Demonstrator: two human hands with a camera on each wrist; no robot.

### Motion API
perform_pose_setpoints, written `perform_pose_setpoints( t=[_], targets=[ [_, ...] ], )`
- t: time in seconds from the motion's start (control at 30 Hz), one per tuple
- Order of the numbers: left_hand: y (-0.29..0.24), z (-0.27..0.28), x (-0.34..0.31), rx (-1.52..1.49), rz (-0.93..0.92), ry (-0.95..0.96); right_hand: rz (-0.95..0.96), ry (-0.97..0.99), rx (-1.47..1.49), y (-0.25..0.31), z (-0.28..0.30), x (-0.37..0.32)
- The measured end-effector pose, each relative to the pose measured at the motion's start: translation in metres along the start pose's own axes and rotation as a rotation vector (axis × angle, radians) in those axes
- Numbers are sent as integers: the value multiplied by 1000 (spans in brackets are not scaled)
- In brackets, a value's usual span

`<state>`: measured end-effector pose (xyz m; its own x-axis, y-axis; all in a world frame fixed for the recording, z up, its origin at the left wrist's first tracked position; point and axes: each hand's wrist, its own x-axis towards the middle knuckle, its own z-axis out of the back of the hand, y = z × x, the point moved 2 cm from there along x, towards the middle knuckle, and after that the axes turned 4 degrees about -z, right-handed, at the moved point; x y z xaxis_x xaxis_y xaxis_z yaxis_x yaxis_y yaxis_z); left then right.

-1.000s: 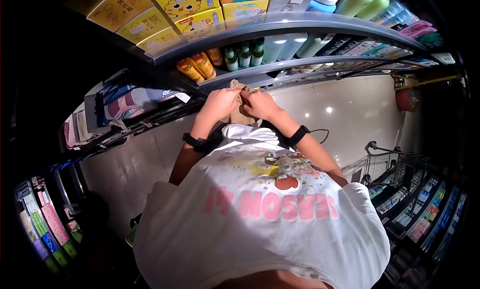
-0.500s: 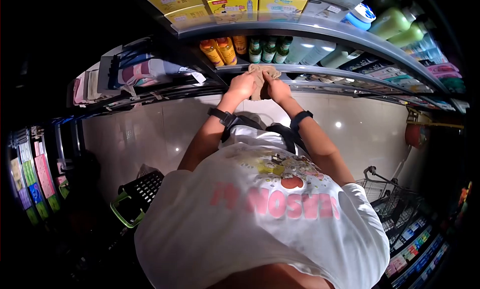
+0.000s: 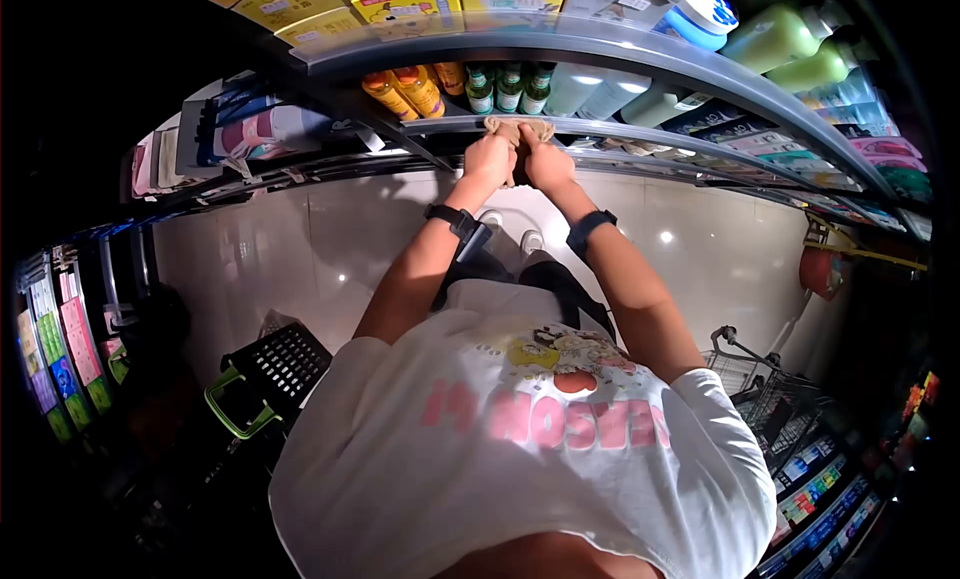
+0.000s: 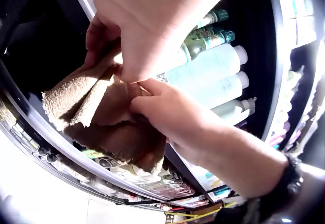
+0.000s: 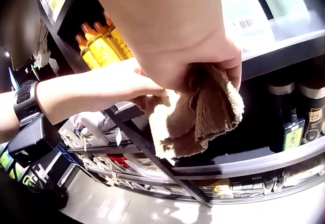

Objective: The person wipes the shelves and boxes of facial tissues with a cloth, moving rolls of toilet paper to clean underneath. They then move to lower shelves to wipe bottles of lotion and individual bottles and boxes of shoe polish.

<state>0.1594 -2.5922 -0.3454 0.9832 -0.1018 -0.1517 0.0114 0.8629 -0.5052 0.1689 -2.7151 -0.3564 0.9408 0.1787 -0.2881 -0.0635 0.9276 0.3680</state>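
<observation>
A beige terry cloth [image 3: 519, 130] is bunched between my two hands, in front of a shelf edge. My left hand [image 3: 488, 163] grips its left part, and my right hand [image 3: 549, 165] pinches it close beside, thumb on top. The left wrist view shows the cloth [image 4: 111, 115] folded and hanging with a rough edge, the left hand [image 4: 139, 31] above it and the right hand [image 4: 167, 107] holding its side. From the right wrist, the cloth [image 5: 190, 117] hangs below the curled fingers of the right hand [image 5: 188, 56].
Orange-capped yellow bottles [image 3: 418, 91] and green bottles [image 3: 508, 89] stand on the shelf behind the hands. Yellow boxes [image 3: 405, 7] fill the shelf above. A black basket with a green handle [image 3: 285, 364] is at left, a wire cart [image 3: 765, 389] at right.
Both hands have moved forward with the cloth, away from the shirt and up to the shelf edge. The view has shifted, bringing the black basket and the shoes into sight.
</observation>
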Motion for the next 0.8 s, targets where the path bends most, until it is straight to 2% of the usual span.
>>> perform_pose_setpoints(
  t=[0.1, 0.2, 0.23, 0.37, 0.4, 0.43, 0.5, 0.57, 0.67, 0.7, 0.77, 0.8],
  targets=[
    [0, -6, -3, 70, 19, -7, -8, -34, 9, 1, -8, -3],
    [0, -9, -8, 85, -45, -219, 60, -80, -12, -1, -13, -4],
    [1, -11, -8, 71, -16, -178, 75, -25, -23, -2, -13, -4],
    [-6, -15, -11, 127, 71, -197, 172, -111, 104, -20, -29, -10],
    [-4, -17, -14, 99, 53, -97, 143, 31, 134, -23, -27, -16],
    [2, -31, -25, 94, 44, -86, 63, 171, 104, -33, -40, -19],
    [21, -68, -54, 39, -102, -24, 54, 267, 293, -59, -74, -44],
    [29, -95, -84, -137, -50, 233, -9, 413, 238, -69, -83, -73],
    [32, -120, -116, -196, -37, 201, 5, 426, 277, -93, -117, -101],
    [37, -129, -119, -233, -78, 145, 109, 303, 335, -96, -127, -102],
    [44, -144, -112, -265, -18, 144, 31, 395, 541, -99, -131, -94],
    [43, -146, -105, -266, -17, 86, 72, 300, 584, -100, -136, -87]
  ],
)
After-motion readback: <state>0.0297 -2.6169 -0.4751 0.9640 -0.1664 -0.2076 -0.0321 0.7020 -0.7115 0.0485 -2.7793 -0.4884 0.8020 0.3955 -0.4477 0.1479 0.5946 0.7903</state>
